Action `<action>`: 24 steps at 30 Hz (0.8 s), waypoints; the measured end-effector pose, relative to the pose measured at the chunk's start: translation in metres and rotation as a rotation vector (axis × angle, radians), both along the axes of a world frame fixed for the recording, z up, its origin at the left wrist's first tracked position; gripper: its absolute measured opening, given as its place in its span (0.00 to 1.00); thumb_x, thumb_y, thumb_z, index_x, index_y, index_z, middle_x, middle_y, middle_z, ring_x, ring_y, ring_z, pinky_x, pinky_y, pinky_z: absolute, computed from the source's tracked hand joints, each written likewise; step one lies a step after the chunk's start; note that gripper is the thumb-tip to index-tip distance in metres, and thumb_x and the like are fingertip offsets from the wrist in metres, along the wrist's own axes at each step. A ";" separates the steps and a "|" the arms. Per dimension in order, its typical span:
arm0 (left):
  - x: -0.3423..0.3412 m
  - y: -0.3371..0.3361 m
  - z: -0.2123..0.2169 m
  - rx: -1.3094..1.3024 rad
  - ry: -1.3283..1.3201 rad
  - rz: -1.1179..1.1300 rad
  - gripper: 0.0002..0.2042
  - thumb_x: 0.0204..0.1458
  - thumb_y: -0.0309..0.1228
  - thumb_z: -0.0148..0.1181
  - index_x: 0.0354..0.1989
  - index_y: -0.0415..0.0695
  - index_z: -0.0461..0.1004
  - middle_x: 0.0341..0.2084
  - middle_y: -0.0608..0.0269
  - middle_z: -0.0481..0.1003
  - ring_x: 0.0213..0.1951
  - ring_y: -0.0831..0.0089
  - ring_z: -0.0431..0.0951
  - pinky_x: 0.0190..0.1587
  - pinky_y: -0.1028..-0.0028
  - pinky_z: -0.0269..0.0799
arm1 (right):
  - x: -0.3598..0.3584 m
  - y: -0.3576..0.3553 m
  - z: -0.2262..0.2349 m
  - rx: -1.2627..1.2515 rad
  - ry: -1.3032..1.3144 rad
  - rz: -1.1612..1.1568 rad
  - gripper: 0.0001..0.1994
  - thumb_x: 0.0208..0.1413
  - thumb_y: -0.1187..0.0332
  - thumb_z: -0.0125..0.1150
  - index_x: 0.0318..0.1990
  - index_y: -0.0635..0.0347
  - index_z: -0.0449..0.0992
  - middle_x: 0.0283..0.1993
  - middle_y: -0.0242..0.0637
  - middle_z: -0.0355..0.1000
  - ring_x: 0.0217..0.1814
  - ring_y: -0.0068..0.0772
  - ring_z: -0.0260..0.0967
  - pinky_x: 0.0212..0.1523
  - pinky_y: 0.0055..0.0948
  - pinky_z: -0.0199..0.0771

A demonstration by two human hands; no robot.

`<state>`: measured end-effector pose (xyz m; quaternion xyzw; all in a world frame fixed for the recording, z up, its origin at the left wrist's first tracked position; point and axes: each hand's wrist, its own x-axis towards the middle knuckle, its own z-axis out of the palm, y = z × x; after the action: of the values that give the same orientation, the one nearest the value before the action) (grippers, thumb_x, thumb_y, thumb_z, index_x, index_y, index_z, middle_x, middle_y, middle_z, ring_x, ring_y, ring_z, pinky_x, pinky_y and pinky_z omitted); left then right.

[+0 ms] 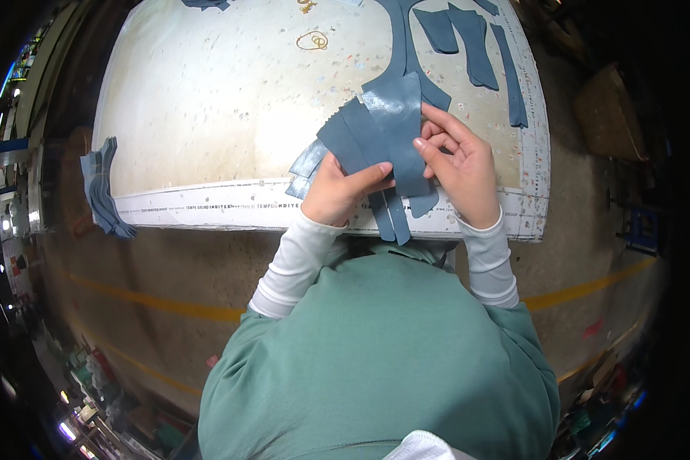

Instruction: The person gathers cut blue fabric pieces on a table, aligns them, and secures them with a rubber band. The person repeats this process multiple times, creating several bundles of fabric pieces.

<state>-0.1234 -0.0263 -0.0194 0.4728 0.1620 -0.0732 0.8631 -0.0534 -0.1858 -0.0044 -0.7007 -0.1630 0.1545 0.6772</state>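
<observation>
Hands meet over the near edge of the counter (207,100), both closed on a fanned stack of blue leather pieces (379,134). Left hand (337,192) grips the lower part of the stack, thumb pressed flat across the front, fingers curled behind. Right hand (460,165) pinches the stack's right edge, thumb and forefinger closed on the topmost piece, other fingers bent above. Stack held slightly above the counter surface, its narrow tails hanging past the printed paper strip (230,205) along the counter's front edge. Pale sleeves run back from both wrists to a green top. Farther up the counter, right side: several loose blue strips (471,42) lying flat, well apart from the hands. Near top centre: a small loop of yellowish rubber bands (313,40). Left corner of the counter: another bundle of blue pieces (100,184) draped over the edge. Counter top pale, scuffed, flecked with small marks. Below, a concrete floor with a yellow line (153,303).
</observation>
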 end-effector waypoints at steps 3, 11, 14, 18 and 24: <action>-0.002 0.003 0.000 0.043 0.057 0.021 0.21 0.46 0.21 0.58 0.51 0.41 0.62 0.42 0.61 0.72 0.42 0.72 0.74 0.41 0.70 0.75 | 0.000 0.000 0.001 -0.008 -0.019 0.014 0.20 0.51 0.80 0.54 0.54 0.68 0.65 0.36 0.32 0.65 0.33 0.13 0.63 0.26 0.13 0.67; -0.001 0.005 -0.002 0.028 -0.005 0.052 0.22 0.45 0.21 0.59 0.51 0.39 0.62 0.41 0.59 0.72 0.42 0.70 0.74 0.40 0.71 0.74 | 0.002 -0.008 -0.002 -0.116 0.001 -0.019 0.22 0.49 0.75 0.58 0.55 0.62 0.66 0.33 0.29 0.66 0.32 0.17 0.63 0.33 0.17 0.68; -0.004 0.010 -0.001 0.034 0.002 0.092 0.22 0.45 0.19 0.58 0.50 0.39 0.62 0.42 0.58 0.72 0.42 0.70 0.75 0.40 0.71 0.75 | 0.004 -0.010 -0.009 -0.737 -0.442 -0.090 0.27 0.43 0.72 0.64 0.55 0.60 0.66 0.32 0.33 0.67 0.30 0.24 0.64 0.33 0.22 0.68; -0.005 0.014 0.004 0.014 -0.024 0.090 0.22 0.44 0.19 0.58 0.50 0.39 0.62 0.42 0.59 0.72 0.42 0.70 0.75 0.38 0.73 0.75 | 0.000 -0.003 -0.023 -0.683 -0.569 -0.105 0.29 0.37 0.68 0.66 0.52 0.62 0.68 0.28 0.38 0.67 0.29 0.38 0.67 0.32 0.32 0.67; -0.002 0.012 0.011 -0.155 -0.115 0.001 0.23 0.47 0.21 0.53 0.54 0.37 0.60 0.47 0.53 0.69 0.46 0.65 0.74 0.34 0.77 0.76 | 0.000 -0.003 -0.027 -0.514 -0.329 -0.111 0.18 0.41 0.72 0.64 0.42 0.66 0.73 0.26 0.37 0.68 0.25 0.30 0.68 0.28 0.24 0.68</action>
<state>-0.1251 -0.0144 -0.0088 0.4078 0.1061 -0.0578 0.9051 -0.0535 -0.1885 -0.0315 -0.8724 -0.1875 0.0381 0.4497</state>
